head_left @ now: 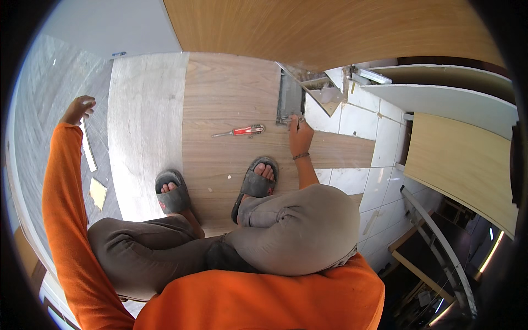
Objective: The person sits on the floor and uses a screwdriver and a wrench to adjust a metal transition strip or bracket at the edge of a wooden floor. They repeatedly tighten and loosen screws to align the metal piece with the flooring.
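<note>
Right hand (300, 137) at near edge of dark floor patch (290, 96); can't tell grip, nor left hand's (78, 111). Nudged screwdriver (248, 130) could roll under right sandal (254, 186).

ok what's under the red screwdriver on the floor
The screwdriver lies on brown wood-grain flooring, which shows all around it. The patch directly beneath is covered, so anything small there can't be seen.

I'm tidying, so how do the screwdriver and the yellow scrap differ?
The screwdriver is long and slim; the yellow scrap is broad and flat. The screwdriver is partly red; the scrap is pale yellow. The screwdriver is nearer the right hand, the scrap nearer the left hand. Both lie unheld.
</note>
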`<state>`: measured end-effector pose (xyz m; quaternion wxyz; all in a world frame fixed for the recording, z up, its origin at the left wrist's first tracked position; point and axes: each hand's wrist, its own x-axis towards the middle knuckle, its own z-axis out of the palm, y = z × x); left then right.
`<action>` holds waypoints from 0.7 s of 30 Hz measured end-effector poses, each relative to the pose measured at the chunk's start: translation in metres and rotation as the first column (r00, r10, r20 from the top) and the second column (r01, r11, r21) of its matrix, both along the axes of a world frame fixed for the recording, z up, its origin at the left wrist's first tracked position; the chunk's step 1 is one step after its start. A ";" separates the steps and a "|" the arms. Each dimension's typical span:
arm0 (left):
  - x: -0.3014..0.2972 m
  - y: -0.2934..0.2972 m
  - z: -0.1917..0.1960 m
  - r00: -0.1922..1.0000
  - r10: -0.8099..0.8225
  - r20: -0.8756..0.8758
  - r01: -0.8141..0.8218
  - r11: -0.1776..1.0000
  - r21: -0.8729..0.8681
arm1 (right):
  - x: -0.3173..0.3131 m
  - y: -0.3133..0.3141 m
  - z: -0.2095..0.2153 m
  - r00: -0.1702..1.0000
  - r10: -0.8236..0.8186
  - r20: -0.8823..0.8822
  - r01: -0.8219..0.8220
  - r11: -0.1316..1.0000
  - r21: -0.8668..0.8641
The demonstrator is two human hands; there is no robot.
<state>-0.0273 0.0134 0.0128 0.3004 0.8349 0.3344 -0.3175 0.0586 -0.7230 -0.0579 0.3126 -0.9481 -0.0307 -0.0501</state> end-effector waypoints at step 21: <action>0.022 -0.013 -0.023 0.997 -0.045 -0.059 0.045 0.999 -0.001 | -0.005 0.017 0.000 0.994 0.083 0.077 -0.081 0.996 -0.031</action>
